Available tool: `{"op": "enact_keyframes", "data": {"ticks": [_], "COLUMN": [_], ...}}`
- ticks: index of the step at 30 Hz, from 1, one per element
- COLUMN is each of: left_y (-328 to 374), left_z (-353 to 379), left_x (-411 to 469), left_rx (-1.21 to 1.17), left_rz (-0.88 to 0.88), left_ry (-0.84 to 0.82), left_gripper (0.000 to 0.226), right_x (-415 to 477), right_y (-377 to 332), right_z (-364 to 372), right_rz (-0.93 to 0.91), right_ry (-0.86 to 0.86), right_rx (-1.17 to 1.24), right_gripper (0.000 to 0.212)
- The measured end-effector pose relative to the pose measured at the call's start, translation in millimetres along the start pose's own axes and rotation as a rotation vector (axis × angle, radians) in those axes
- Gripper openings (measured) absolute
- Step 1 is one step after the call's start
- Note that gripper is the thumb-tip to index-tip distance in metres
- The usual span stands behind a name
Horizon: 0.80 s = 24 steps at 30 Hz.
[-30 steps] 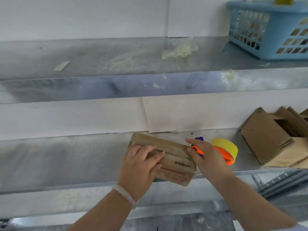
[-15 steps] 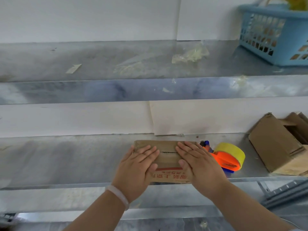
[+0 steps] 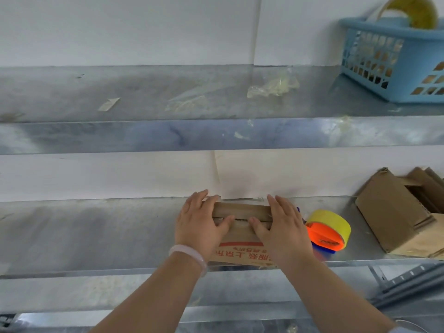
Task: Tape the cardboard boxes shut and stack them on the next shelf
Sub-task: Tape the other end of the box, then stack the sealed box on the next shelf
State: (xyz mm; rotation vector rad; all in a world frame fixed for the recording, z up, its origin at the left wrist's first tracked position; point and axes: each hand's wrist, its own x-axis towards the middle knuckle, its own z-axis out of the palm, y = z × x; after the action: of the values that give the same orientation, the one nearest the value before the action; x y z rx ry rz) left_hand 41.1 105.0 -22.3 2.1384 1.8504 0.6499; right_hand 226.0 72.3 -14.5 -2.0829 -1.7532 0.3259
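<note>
Pressing flat hands on box

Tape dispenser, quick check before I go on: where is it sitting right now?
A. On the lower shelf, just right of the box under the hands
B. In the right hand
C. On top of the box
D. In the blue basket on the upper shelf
A. The tape dispenser rests on the lower shelf just right of the box, beside the right hand, which lies flat on the box.

Small brown cardboard box lies flat on lower shelf, flaps closed, seam across top, red print on near face; open boxes at right
</note>
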Motion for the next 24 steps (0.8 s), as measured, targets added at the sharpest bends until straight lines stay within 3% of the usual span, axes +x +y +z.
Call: {"op": "enact_keyframes", "data": {"ticks": [3,8,11,17,24], "left_y": [-10.3,-15.6,-19.4,-33.8,-42.0], "left_z": [4.8,7.3,9.5,13.4,8.7], "left_x": [3.5,-2.9,-5.3,-6.4,-4.5], "left_rx": [-0.249,-0.622,-0.800,-1.058,-1.160], "left_rz": [-0.078,-0.237,-0.309,-0.352,-0.320], "left_ry": [-0.090,-0.047,-0.088,-0.213,-0.303], "left_gripper": [0.063,0.067,0.060,0.050,0.037], "right_x": [7.4,6.7,6.8,2.6,5.8], "right_y": [8.5,21.7,23.5,42.2,49.0], "right_z": [2.9,1.1,1.8,1.8,-0.5], "right_rz": [0.071,0.129,0.305,0.378,0.343], "right_ry": [-0.055,-0.047,-0.093,-0.259,-0.341], "right_rx": [0.103,0.412,0.675,1.097,1.044], "right_gripper": [0.065,0.053,0.060,0.053,0.049]}}
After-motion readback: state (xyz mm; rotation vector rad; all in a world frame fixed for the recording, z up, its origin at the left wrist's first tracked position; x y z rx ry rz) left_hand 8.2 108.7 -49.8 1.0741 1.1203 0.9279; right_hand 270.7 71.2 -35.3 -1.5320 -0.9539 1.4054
